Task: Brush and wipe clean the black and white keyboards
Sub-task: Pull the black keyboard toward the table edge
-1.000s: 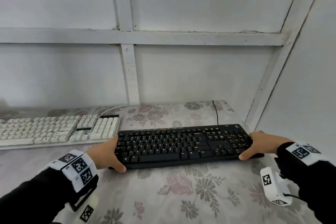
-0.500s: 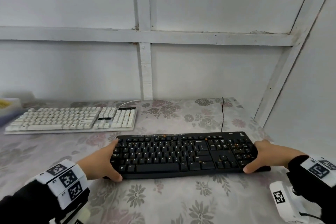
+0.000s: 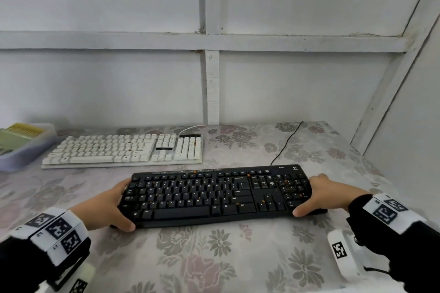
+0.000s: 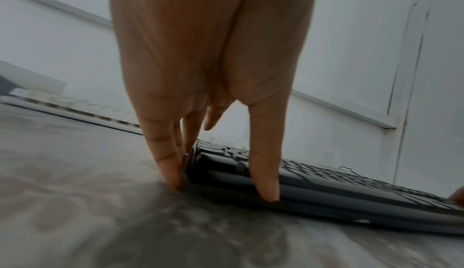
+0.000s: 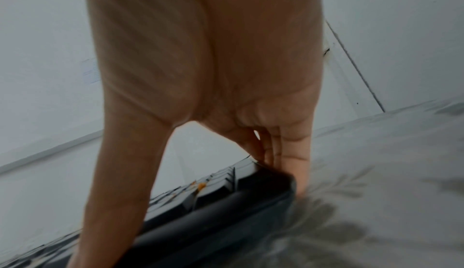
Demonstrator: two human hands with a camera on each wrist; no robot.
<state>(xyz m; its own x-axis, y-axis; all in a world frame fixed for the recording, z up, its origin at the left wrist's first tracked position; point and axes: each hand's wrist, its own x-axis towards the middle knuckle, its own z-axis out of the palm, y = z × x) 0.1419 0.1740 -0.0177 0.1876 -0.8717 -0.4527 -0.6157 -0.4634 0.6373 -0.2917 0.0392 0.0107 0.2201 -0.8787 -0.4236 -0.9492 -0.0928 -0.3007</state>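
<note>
Black keyboard (image 3: 215, 195) lies on the floral tablecloth (image 3: 214, 257), gripped at both ends. Left hand (image 3: 102, 211) has fingers down its left end, thumb on the front edge. Right hand (image 3: 331, 194) pinches the right end the same way. White keyboard (image 3: 128, 148) sits beyond the left fingers, near a tray (image 3: 21, 147).
</note>
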